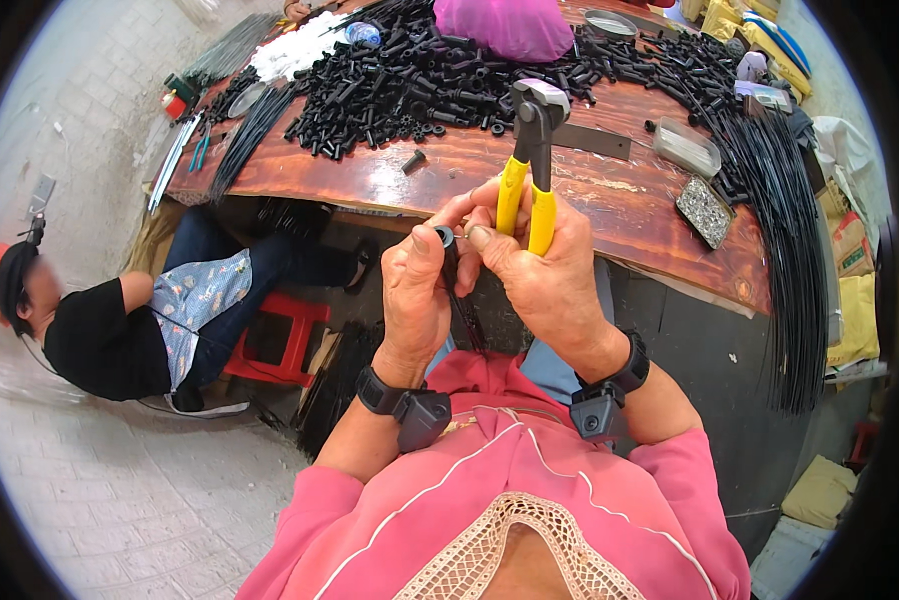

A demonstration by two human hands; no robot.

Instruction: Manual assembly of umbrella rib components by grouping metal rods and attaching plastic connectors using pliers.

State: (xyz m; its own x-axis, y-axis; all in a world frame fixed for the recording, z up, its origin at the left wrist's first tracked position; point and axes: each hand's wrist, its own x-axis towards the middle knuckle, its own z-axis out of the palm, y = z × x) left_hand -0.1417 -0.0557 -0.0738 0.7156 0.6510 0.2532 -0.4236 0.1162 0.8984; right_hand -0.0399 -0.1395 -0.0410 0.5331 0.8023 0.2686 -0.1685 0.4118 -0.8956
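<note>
My left hand is closed round a black tubular part, its round end facing up by the thumb. Below that hand, thin black rods hang down; whether they join the part I cannot tell. My right hand grips end-cutting pincers with yellow handles, their dark metal head pointing up and away. The thumb and forefinger of this hand are pinched beside the tube's end, on a thin, pale wire-like bit too small to name. Both hands meet just in front of the table's near edge.
On the wooden table lies a big heap of black tubular parts. Bundles of black rods hang off the right side. A clear box and a tray of small metal bits stand nearby. A seated person is at left.
</note>
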